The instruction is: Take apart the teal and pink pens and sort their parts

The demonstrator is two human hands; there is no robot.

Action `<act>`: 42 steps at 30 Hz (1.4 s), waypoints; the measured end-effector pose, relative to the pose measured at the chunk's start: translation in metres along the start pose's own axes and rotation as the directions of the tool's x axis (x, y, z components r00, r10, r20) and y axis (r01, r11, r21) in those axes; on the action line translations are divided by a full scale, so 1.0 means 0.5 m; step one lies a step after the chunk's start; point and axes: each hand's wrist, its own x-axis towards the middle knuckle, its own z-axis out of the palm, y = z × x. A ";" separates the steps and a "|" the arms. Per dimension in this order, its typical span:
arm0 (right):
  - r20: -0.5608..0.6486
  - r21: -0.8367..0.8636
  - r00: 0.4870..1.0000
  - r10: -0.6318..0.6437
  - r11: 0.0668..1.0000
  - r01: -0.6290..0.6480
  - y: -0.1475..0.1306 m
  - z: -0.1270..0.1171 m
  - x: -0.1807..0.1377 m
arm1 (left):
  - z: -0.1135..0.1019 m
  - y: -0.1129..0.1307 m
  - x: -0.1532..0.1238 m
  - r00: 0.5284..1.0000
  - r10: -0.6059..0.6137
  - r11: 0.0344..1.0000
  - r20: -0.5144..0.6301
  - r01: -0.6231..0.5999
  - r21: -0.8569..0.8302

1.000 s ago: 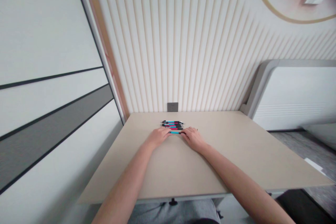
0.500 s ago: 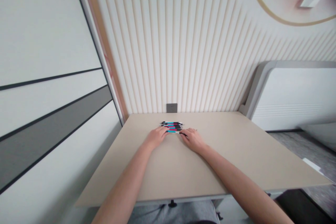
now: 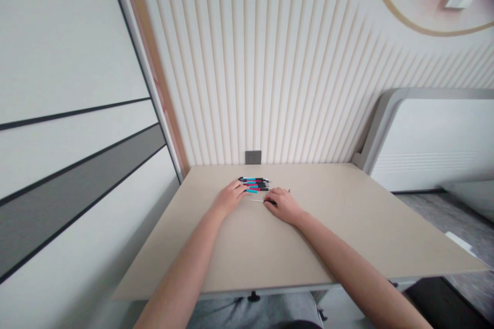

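Note:
A small stack of slim pens [image 3: 253, 183] with black, cyan and pink barrels lies side by side on the beige table [image 3: 320, 236], near its far edge. My left hand [image 3: 230, 198] rests on the table, its fingertips touching the left end of the stack. My right hand [image 3: 281, 204] lies just below the stack's right end, with its fingers curled around a dark piece. A thin white rod [image 3: 257, 200] runs left from those fingers, just above the tabletop. The dark piece is mostly hidden, so I cannot tell exactly what it is.
A grey wall socket [image 3: 253, 157] sits above the table's far edge, against a ribbed cream wall panel [image 3: 293, 87]. A white padded furnishing [image 3: 428, 144] stands at the right, above a grey floor. A striped white and grey wall panel [image 3: 73, 128] fills the left side.
The lowest pen with a cyan barrel no longer lies against the stack. A thin white rod now shows at my right hand, which has drawn slightly rightward and toward me.

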 end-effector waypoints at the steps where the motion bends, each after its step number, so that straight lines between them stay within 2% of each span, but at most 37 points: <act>1: -0.002 0.003 1.000 -0.002 1.000 0.002 0.001 0.000 -0.001 | 0.001 0.003 0.001 0.999 0.039 0.999 0.033 -0.039 0.007; 4: -0.023 0.016 1.000 -0.009 1.000 0.009 0.004 0.001 -0.001 | 0.002 0.016 0.005 0.985 0.137 0.989 0.108 -0.142 0.041; 9: -0.008 0.020 0.996 -0.094 0.995 0.094 0.002 0.004 0.002 | 0.003 0.038 0.011 0.959 0.251 0.958 0.132 -0.266 0.110; 18: -0.009 0.022 0.994 -0.111 0.994 0.111 0.015 0.016 0.006 | -0.007 0.046 0.016 0.948 0.310 0.936 0.073 -0.318 0.154; 22: -0.003 0.038 0.995 -0.101 0.994 0.101 0.020 0.022 0.008 | -0.005 0.044 0.015 0.958 0.284 0.953 0.038 -0.287 0.099; 31: -0.029 0.100 0.998 -0.062 0.993 0.065 0.018 0.011 0.005 | -0.003 0.018 0.005 0.998 0.063 0.998 -0.001 -0.063 0.012; 37: -0.036 0.063 0.998 -0.052 0.997 0.054 0.014 0.005 0.002 | -0.001 0.018 0.004 0.997 0.067 0.998 0.029 -0.067 0.005; 42: 0.016 0.026 1.000 0.003 1.000 -0.003 0.028 -0.002 -0.003 | -0.005 0.016 0.003 0.999 0.032 0.995 0.017 -0.034 0.098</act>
